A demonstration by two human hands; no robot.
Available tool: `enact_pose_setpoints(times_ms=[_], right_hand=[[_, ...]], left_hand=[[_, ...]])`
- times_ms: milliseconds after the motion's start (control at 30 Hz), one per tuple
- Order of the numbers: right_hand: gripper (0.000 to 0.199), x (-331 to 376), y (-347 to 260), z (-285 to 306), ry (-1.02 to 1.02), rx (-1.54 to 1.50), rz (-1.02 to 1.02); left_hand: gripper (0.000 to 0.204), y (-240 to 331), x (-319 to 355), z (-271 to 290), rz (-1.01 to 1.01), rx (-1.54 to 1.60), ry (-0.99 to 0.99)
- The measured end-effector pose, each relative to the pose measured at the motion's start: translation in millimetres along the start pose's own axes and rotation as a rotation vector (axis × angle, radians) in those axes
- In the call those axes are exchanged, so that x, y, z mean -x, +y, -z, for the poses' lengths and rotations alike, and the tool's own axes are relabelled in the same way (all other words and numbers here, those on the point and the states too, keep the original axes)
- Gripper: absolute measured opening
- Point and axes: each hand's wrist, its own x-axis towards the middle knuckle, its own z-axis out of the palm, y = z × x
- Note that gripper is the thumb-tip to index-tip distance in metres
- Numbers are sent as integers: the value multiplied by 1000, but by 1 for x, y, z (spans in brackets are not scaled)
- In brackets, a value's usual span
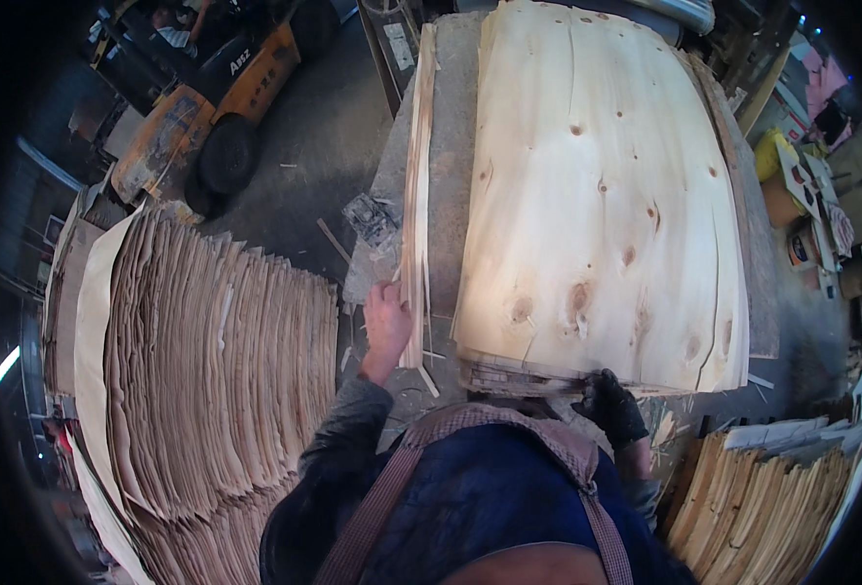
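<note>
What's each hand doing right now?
Left hand: bare, closed on the narrow veneer strips.
Right hand: black-gloved, gripping the near edge of the veneer stack.

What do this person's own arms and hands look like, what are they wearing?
The left hand is bare, with no glove. Its arm is covered by a dark grey, crumpled jacket sleeve that ends at the wrist. The right hand wears a black glove with a textured surface. Little of the right arm shows; its sleeve looks dark too.
</note>
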Motion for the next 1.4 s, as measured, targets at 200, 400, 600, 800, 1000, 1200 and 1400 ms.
enact_pose_setpoints(times_ms=[200, 400, 600, 800, 1000, 1200, 1400], right_hand=[[24, -10, 6, 17, -63, 928, 318], [26, -3, 12, 13, -34, 414, 250], [30, -9, -12, 13, -217, -120, -134], [30, -10, -19, 5, 1, 105, -143], [46, -2, -33, 9, -135, 939, 65], [44, 25, -50, -11, -134, 1456, 325], [32, 30, -60, -37, 104, 1921, 718]], left_hand=[[40, 27, -6, -88, 365, 731, -459], [47, 42, -12, -73, 535, 1160, -483], [48, 65, -32, -53, 582, 1081, -586], [45, 69, -42, -47, 745, 1240, -710], [41, 74, -61, -15, 732, 1314, -667], [30, 77, -73, 26, 729, 1461, -442], [30, 64, -88, 2, 623, 1509, -399]])
